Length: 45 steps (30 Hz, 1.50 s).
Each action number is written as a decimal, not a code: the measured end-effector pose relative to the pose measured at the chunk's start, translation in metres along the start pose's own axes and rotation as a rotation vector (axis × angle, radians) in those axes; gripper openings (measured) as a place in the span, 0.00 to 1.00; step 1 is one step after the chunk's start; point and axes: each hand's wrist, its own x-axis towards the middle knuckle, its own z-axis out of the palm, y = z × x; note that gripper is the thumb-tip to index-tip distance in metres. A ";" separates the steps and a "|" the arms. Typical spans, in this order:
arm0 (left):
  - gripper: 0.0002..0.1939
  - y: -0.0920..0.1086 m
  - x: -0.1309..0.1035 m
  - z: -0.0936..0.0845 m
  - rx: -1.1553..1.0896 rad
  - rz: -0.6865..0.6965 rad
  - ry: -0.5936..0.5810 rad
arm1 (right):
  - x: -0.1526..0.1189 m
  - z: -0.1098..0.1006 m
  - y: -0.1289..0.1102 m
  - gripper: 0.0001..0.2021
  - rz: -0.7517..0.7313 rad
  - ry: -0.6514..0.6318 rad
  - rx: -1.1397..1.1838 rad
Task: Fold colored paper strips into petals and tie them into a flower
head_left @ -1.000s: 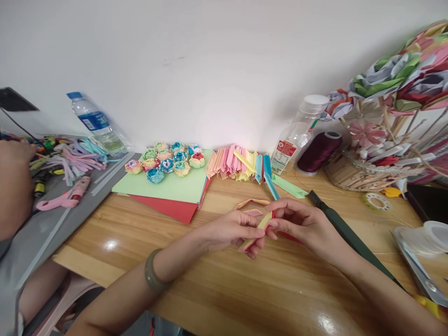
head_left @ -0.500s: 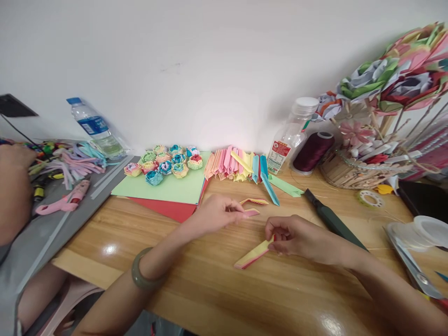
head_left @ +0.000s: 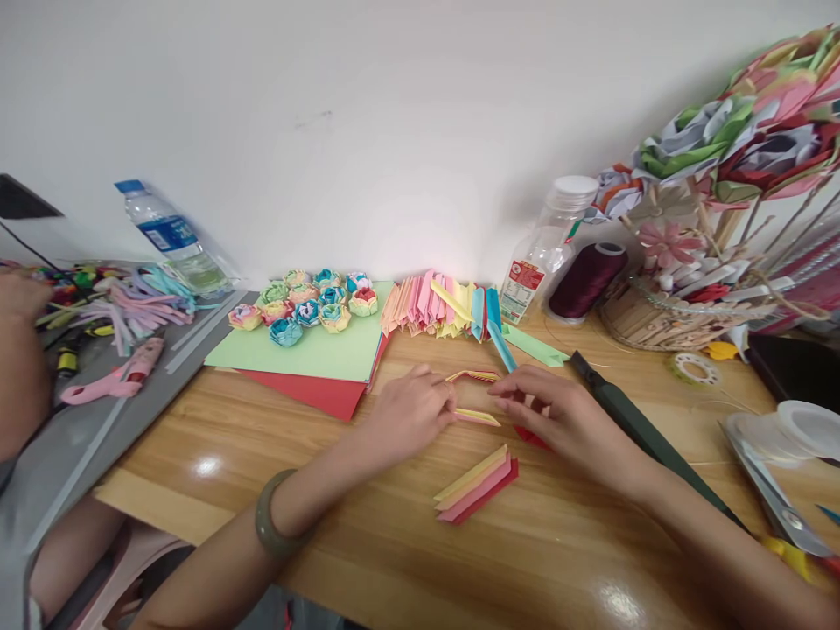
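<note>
My left hand (head_left: 416, 409) pinches a folded paper strip (head_left: 478, 417) with yellow and pink layers, above the wooden table. Just beyond it lies another bent, striped paper strip (head_left: 476, 376). My right hand (head_left: 551, 411) hovers close by on the right, thumb and forefinger slightly apart near the ends of these strips. Part of a red paper piece (head_left: 533, 437) shows beneath my right hand; whether it is touched there is hidden. Nearer to me, folded strips (head_left: 476, 488) in yellow, pink and red lie fanned out on the table.
Folded paper flowers (head_left: 306, 312) sit on green paper (head_left: 295, 357) at the back left. A row of folded papers (head_left: 433, 306), a bottle (head_left: 538, 254) and a thread spool (head_left: 587, 282) line the wall. Scissors (head_left: 778, 499) lie right. Another person's arm (head_left: 23, 367) is far left.
My right hand has let go of the yellow, pink and red strips, which now lie fanned on the table, and has moved up and closer to my left hand.
</note>
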 end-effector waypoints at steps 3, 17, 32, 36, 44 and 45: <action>0.06 0.003 0.001 0.001 -0.122 0.092 0.092 | -0.001 0.006 -0.004 0.11 -0.125 -0.054 0.018; 0.15 0.021 0.010 0.018 -1.481 -0.282 0.038 | 0.001 0.017 -0.005 0.08 0.197 -0.025 0.516; 0.18 0.024 0.010 0.021 -1.527 -0.466 0.181 | -0.002 0.016 -0.009 0.10 0.130 -0.015 0.128; 0.15 0.022 0.009 0.021 -1.549 -0.383 0.119 | -0.003 0.015 -0.008 0.10 0.124 0.000 0.135; 0.14 0.022 0.009 0.018 -1.514 -0.439 0.127 | -0.003 0.018 -0.006 0.09 0.151 0.066 0.095; 0.13 0.021 0.009 0.019 -1.500 -0.443 0.139 | -0.003 0.018 -0.007 0.09 0.156 0.083 0.089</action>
